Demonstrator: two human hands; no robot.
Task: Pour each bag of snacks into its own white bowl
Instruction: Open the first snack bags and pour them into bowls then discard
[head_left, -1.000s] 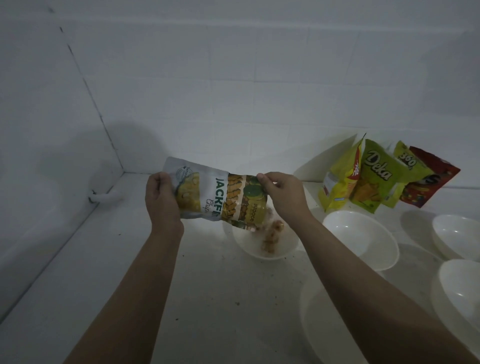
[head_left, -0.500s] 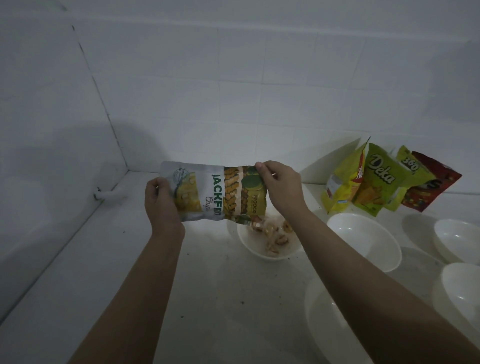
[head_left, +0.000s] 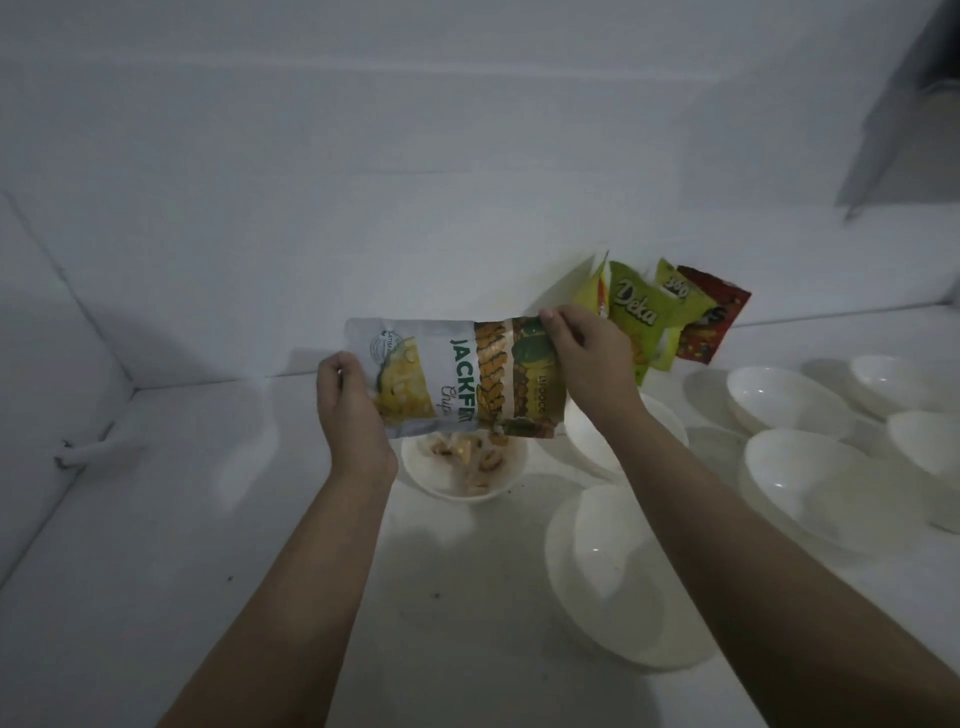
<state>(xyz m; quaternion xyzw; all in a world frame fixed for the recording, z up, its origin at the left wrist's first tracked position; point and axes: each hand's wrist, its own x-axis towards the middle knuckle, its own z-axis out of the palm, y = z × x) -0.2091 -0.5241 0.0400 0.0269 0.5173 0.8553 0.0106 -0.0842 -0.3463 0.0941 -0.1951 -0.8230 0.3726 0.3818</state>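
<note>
We hold a bag of jackfruit chips (head_left: 457, 376) sideways above a white bowl (head_left: 462, 470) on the white counter (head_left: 156, 545). Our left hand (head_left: 350, 405) grips the bag's pale end with curled fingers, and our right hand (head_left: 584, 358) pinches the green and brown end between thumb and fingers. Yellow-brown chips (head_left: 470, 454) lie in the bowl just under the bag's lower edge. A larger empty bowl (head_left: 618, 582) sits near our right forearm, and another bowl (head_left: 587, 441) shows partly behind our right wrist. More empty bowls (head_left: 795, 467) stand further right. Against the back wall lean other snack bags: a green one (head_left: 641, 317) with white lettering, a yellow one partly hidden by our right hand, and a red one (head_left: 714, 322).
</note>
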